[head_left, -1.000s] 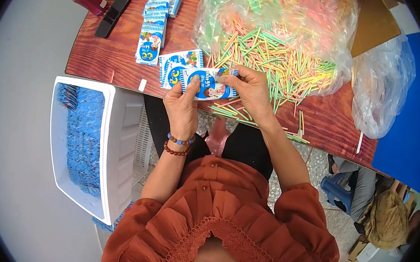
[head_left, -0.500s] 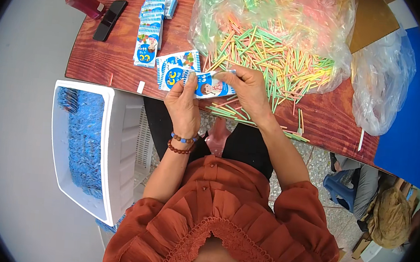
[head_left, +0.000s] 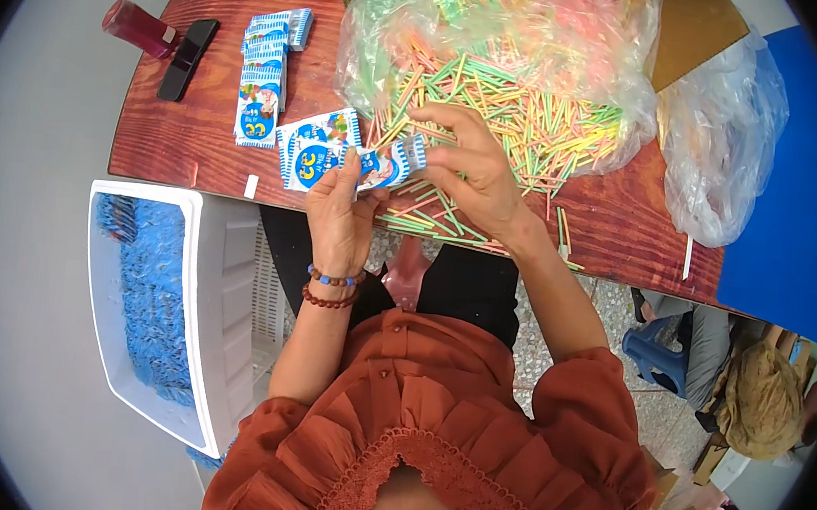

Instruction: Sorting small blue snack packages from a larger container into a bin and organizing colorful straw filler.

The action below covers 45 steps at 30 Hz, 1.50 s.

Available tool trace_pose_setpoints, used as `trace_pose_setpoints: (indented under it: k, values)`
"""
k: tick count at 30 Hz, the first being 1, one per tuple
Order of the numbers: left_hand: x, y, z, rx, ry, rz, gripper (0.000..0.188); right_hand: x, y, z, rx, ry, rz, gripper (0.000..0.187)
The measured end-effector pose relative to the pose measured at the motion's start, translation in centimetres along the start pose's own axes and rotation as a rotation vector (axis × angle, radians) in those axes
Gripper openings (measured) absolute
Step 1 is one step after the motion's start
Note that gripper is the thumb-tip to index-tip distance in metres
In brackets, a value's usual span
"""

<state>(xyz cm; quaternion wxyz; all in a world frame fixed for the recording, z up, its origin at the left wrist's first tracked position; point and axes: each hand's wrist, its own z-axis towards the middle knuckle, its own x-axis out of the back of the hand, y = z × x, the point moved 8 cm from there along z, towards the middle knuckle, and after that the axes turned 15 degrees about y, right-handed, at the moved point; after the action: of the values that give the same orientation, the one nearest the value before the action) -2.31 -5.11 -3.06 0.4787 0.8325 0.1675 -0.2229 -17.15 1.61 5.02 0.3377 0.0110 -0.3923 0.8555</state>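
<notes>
Since a second ago the two hands have stayed at the near edge of the table (head_left: 184, 153), and the packet they share has shifted only a little, its right end now raised toward the pile of sticks. The left hand (head_left: 336, 212) is closed on the left part of a small blue and white packet (head_left: 370, 166), thumb on top and fingers beneath. The right hand (head_left: 469, 168) pinches the packet's right end between thumb and fingertips, the other fingers curled over it. The packet is held just above the table edge, roughly level, straight in front of the person.

Touching its left side, a second packet of the same kind (head_left: 317, 135) lies on the wood. Further left a row of packets (head_left: 264, 77) runs away from the person, and beside that lie a black phone (head_left: 187, 59) and a red bottle (head_left: 137, 27) on its side. Behind the hands, thin green, yellow and pink sticks (head_left: 526, 129) spill out of a big clear plastic bag (head_left: 507, 21), some reaching the table edge under the right hand. A second, crumpled clear bag (head_left: 724, 147) sits at the right end. Below the table on the person's left stands a white crate (head_left: 217, 335) with blue things inside
</notes>
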Motion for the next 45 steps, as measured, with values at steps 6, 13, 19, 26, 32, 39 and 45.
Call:
trace_pose_setpoints:
  k: [6, 13, 19, 26, 32, 39, 45]
  values:
    - [-0.4, -0.5, 0.0, 0.002, 0.021, 0.017, 0.020, 2.4, -1.8, 0.7, -0.085, 0.076, 0.016, 0.032]
    - [-0.3, -0.7, -0.3, -0.028, 0.039, 0.024, 0.015, -0.9, -1.3, -0.2, 0.056, -0.221, -0.152, 0.020]
    - [0.1, -1.9, -0.3, 0.131, -0.019, -0.035, 0.014, -1.4, -0.9, -1.0, -0.003, -0.274, 0.014, 0.013]
    - [0.6, -1.1, -0.2, -0.128, 0.044, 0.021, 0.017, 1.6, 0.8, -0.1, -0.195, -0.234, 0.131, 0.012]
    - [0.7, -0.1, -0.4, -0.149, 0.117, 0.034, 0.020, 6.1, 6.5, 4.2, -0.117, 0.074, -0.629, 0.021]
    - [1.6, 0.7, -0.5, -0.117, 0.153, 0.037, 0.019, 3.8, 6.7, 4.2, 0.012, -0.216, -1.046, 0.028]
    - [2.0, -0.1, 0.4, -0.091, 0.143, -0.019, 0.015, 2.2, 7.7, 4.2, 0.103, -0.228, -1.144, 0.034]
